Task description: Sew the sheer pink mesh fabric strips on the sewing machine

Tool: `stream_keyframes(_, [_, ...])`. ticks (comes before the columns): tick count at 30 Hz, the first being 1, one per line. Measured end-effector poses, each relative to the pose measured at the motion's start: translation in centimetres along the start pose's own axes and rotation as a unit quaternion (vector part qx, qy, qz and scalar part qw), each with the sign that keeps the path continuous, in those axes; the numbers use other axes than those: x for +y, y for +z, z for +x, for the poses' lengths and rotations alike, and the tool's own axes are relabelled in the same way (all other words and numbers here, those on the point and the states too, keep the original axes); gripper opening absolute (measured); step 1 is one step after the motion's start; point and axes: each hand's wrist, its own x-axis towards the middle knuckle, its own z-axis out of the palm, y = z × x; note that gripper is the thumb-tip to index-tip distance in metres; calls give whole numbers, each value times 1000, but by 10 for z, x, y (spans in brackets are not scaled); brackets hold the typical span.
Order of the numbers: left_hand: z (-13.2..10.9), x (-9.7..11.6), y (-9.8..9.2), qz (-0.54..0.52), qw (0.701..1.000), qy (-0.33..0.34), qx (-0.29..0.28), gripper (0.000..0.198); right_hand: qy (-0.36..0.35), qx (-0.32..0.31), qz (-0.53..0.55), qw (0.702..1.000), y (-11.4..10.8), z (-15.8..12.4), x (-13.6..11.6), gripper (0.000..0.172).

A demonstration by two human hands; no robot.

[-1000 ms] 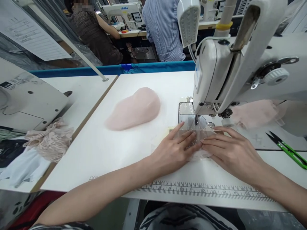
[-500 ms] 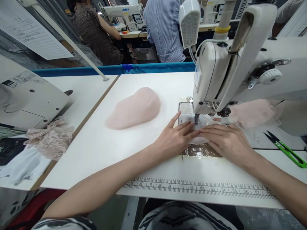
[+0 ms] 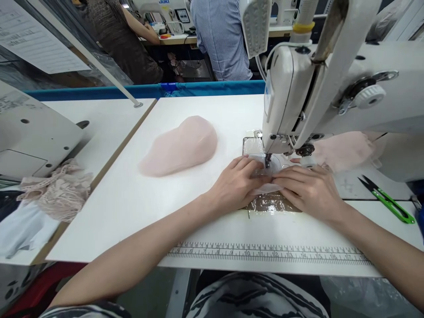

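A small piece of thin pale fabric (image 3: pixel 267 189) lies at the needle area of the white sewing machine (image 3: pixel 285 101), just in front of the presser foot (image 3: pixel 268 160). My left hand (image 3: pixel 239 182) grips its left side with curled fingers. From the right, my right hand (image 3: pixel 306 187) holds the same piece, its fingers close together and the thumb beneath. The fingertips of both hands nearly meet below the foot. Parts of the fabric are hidden under my fingers.
Pink fabric pieces (image 3: pixel 182 148) lie left on the white table, and more pink fabric (image 3: pixel 344 150) sits under the machine arm. Green thread snips (image 3: pixel 389 201) rest at the right. A ruler strip (image 3: pixel 265 252) runs along the front edge. Two people sit beyond the blue edge (image 3: pixel 132 91).
My left hand's fingers, spread before, have curled in and drawn together on the fabric. My right hand stays nearly in place. The whole view has shifted slightly.
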Motion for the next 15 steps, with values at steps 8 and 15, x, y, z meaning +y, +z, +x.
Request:
stream_keyframes(8, [-13, 17, -9, 59, 997, 34, -28, 30, -24, -13, -2, 1000, -7, -2, -5, 21])
stream_keyframes(15, [-18, 21, -7, 79, 996, 29, -37, 34, -30, -9, -9, 999, -6, -2, -6, 19])
